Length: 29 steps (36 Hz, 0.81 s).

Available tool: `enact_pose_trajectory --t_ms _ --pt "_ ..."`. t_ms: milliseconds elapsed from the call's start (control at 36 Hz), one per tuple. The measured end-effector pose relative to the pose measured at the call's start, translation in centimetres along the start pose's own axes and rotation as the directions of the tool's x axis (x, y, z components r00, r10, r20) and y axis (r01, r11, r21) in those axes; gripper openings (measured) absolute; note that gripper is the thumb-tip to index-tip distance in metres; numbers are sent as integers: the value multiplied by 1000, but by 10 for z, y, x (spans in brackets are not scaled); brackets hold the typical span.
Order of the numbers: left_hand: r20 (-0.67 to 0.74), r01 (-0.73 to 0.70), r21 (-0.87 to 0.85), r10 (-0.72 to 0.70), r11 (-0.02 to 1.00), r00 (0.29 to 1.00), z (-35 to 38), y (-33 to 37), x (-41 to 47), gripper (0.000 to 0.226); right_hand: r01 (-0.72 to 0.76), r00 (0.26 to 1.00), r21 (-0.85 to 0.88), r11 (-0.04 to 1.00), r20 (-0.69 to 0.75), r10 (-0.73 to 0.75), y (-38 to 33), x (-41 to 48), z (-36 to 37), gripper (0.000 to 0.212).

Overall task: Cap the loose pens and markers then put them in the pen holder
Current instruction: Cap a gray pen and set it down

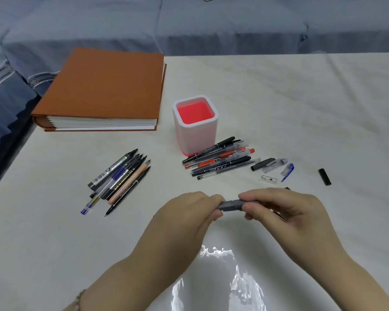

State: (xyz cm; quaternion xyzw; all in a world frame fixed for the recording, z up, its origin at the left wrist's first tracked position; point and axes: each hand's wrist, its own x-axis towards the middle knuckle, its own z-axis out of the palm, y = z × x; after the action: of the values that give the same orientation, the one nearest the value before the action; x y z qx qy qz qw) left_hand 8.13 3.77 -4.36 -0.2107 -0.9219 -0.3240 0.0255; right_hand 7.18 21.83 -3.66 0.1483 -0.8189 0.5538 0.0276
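The left hand and right hand pinched a grey marker in curled fingers, seemingly capping it; the pen holder stood empty, uncapped pens waiting.

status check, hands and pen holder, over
Left hand and right hand both grip one grey marker. Pen holder upright, no pens inside. Pen pile at its base, loose caps beside.

Open bench right of pen holder — pen piles flank it, book behind-left.
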Motion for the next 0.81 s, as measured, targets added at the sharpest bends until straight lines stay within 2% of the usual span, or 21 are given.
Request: enact_pose_trajectory --t_ms 83,250,306,361,389,444,528,583,639,722,806 --pt "-24 -21 43 22 999 999 4 3 0 21 36 999 -33 999 -2 -37 0 -2 -1 18" --pt "-10 -149 121 151 982 989 6 -1 5 12 17 998 65 998 -67 -12 5 -10 3 11" --pt "79 -116 94 109 989 991 6 2 12 21 -31 997 114 993 -69 39 9 -8 8 15" --pt "166 5 96 -21 995 986 11 5 23 41 -96 993 104 990 -63 103 17 -5 16 23" --pt "197 47 118 -70 992 978 14 2 27 43 -135 989 80 988 -56 140 21 -3 19 29" --pt "211 98 104 -118 990 970 22 -4 34 33 -185 983 28 982 -17 185 26 4 21 33" --pt "95 167 -59 -161 984 982 23 -7 37 24 -214 975 -76 974 44 218 36 16 13 29" --pt "-15 216 -195 -223 957 975 18 -11 37 14 -231 972 -210 950 -17 232 47 25 0 24" --pt "-140 260 -302 -313 917 939 12 -17 37 22 -250 968 -326 912 -112 225 59 36 -17 22" --pt "-217 321 -592 -530 739 820 -3 -22 39 19 -285 958 -476 832 -180 225 75 53 -38 26" --pt "-168 264 -834 -679 485 715 -14 -24 42 14 -309 951 -568 763 -164 263 83 65 -52 25"
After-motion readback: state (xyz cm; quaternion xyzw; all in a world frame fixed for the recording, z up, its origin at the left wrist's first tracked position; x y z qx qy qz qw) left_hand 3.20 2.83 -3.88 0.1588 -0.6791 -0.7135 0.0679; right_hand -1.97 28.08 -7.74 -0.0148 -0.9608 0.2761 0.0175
